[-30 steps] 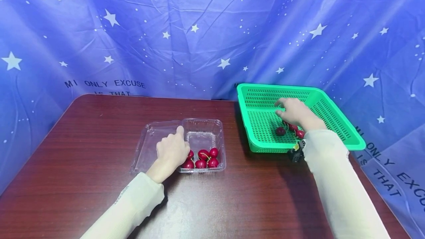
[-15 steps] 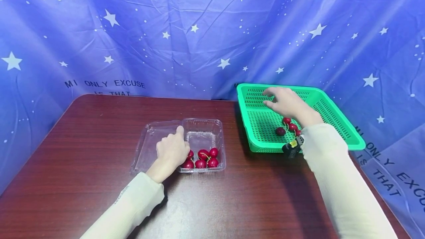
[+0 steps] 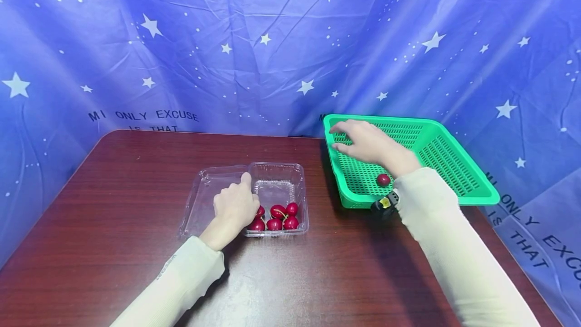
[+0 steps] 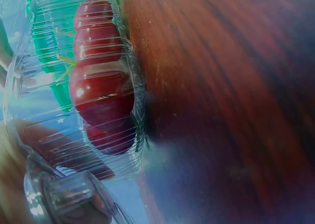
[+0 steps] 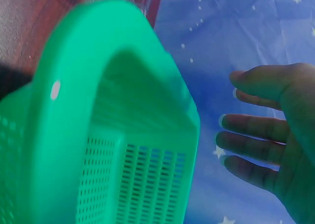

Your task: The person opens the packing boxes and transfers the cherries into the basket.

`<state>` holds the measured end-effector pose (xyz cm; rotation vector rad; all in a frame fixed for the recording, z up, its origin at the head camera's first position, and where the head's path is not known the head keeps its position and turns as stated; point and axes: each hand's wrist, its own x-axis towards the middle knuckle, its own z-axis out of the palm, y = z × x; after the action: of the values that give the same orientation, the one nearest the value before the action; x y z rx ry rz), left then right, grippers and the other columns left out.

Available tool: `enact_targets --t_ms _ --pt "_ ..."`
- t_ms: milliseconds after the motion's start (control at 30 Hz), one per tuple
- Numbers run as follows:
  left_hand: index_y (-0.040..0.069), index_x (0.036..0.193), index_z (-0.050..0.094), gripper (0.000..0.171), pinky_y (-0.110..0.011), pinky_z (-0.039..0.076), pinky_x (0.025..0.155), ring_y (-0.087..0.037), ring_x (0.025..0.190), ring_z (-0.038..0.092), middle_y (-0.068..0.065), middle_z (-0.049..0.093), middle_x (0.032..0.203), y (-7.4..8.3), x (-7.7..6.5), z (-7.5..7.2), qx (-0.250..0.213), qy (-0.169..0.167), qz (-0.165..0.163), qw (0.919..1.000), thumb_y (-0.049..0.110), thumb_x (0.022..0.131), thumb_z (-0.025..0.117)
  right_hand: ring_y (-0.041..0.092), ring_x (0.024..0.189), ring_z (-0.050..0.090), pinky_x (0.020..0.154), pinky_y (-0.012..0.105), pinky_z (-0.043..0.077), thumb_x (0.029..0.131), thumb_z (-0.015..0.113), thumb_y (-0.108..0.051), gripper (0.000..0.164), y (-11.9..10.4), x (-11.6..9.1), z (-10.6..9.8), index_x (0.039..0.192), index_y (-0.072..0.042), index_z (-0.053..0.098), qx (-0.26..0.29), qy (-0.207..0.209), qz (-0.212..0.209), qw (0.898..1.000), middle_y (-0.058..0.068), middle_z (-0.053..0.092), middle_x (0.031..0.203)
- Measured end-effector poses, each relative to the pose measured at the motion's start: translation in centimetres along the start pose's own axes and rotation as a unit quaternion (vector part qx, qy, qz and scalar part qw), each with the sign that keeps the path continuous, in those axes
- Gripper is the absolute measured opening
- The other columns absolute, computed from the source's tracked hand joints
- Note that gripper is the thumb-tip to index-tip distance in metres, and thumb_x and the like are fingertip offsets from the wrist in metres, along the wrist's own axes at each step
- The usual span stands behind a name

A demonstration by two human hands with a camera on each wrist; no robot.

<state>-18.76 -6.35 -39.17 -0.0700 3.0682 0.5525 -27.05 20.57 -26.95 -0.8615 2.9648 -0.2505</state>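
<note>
In the head view, my left hand (image 3: 234, 206) grips the hinge side of a clear plastic clamshell box (image 3: 297, 178), whose lid (image 3: 199, 201) lies folded out to the left. Several red cherries (image 3: 275, 224) with stems sit along the box's near side. The left wrist view shows those cherries (image 4: 101, 88) through the ribbed wall, with part of a finger (image 4: 64, 145) behind it. My right hand (image 3: 363, 140) hovers above the left part of a green basket (image 3: 467, 178), holding nothing, its fingers (image 5: 253, 140) loosely extended. One dark cherry (image 3: 383, 179) shows in the basket; the right forearm covers the area beside it.
Both containers stand on a brown wooden table (image 3: 290, 276). A blue curtain (image 3: 272, 74) with white stars hangs behind and at the sides. A small black device (image 3: 385, 205) hangs at the right wrist, close to the basket's near rim.
My right hand has moved left across the basket, and its forearm now hides the cherries beside the dark one. The left hand and the plastic box have stayed in place.
</note>
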Motion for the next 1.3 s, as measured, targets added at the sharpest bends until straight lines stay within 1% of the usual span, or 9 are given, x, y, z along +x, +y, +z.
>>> enact_targets --t_ms 167,433,667,933,1033,1133,1300 --pt "0.006 0.107 0.047 0.029 -0.054 0.052 0.059 -0.044 0.076 0.067 -0.024 0.071 0.086 0.0 0.0 0.0 0.0 0.001 0.001 1.0 0.027 0.089 0.056 0.037 0.118 0.054 0.1 0.057 0.043 0.092 0.062 -0.024 0.045 -1.2 0.4 0.5 0.13 -0.002 0.055 -0.016 -0.007 -0.011 1.0 0.021 0.06 0.13" --pt "0.007 0.106 0.047 0.028 -0.053 0.052 0.058 -0.043 0.074 0.066 -0.023 0.07 0.083 0.1 -0.1 -0.1 -0.003 0.001 0.001 1.0 0.026 0.088 0.056 0.033 0.116 0.056 0.1 0.055 0.045 0.091 0.063 -0.025 0.045 -2.6 0.7 1.4 0.13 -0.005 0.056 -0.023 -0.007 -0.017 1.0 0.018 0.061 0.128" --pt "0.007 0.107 0.047 0.029 -0.053 0.052 0.057 -0.043 0.073 0.066 -0.023 0.07 0.082 0.1 0.0 0.0 0.002 0.001 0.0 1.0 0.027 0.088 0.057 0.032 0.11 0.059 0.093 0.052 0.051 0.091 0.062 -0.025 0.043 -3.9 0.7 2.5 0.129 -0.006 0.057 -0.042 0.011 -0.061 0.997 0.017 0.063 0.124" --pt "0.006 0.107 0.048 0.03 -0.054 0.052 0.057 -0.044 0.074 0.066 -0.024 0.071 0.085 -0.1 0.0 0.1 0.001 0.008 0.0 1.0 0.027 0.088 0.058 0.03 0.11 0.06 0.091 0.051 0.052 0.09 0.064 -0.028 0.043 -5.5 0.8 3.2 0.128 -0.009 0.06 -0.044 0.003 -0.082 0.996 0.015 0.064 0.122" --pt "0.006 0.107 0.048 0.03 -0.054 0.052 0.057 -0.044 0.074 0.066 -0.024 0.071 0.084 -0.1 0.0 0.1 -0.001 0.008 0.001 1.0 0.027 0.088 0.057 0.03 0.109 0.06 0.091 0.05 0.052 0.089 0.065 -0.028 0.042 -5.9 0.8 3.7 0.126 -0.007 0.061 -0.051 0.004 -0.099 0.994 0.015 0.065 0.12" --pt "0.006 0.106 0.048 0.03 -0.053 0.052 0.056 -0.044 0.073 0.066 -0.024 0.071 0.083 0.0 0.0 0.2 0.001 0.008 0.002 1.0 0.027 0.088 0.057 0.029 0.106 0.062 0.088 0.049 0.054 0.087 0.067 -0.027 0.041 -6.3 0.8 4.3 0.123 -0.007 0.062 -0.058 0.012 -0.12 0.991 0.015 0.067 0.115" --pt "0.006 0.106 0.048 0.029 -0.053 0.051 0.055 -0.044 0.073 0.066 -0.024 0.071 0.084 0.0 0.0 0.1 0.002 0.008 0.001 1.0 0.028 0.088 0.057 0.026 0.1 0.063 0.083 0.047 0.056 0.085 0.069 -0.027 0.04 -7.0 0.6 5.1 0.12 -0.009 0.063 -0.069 0.016 -0.145 0.987 0.013 0.068 0.11"
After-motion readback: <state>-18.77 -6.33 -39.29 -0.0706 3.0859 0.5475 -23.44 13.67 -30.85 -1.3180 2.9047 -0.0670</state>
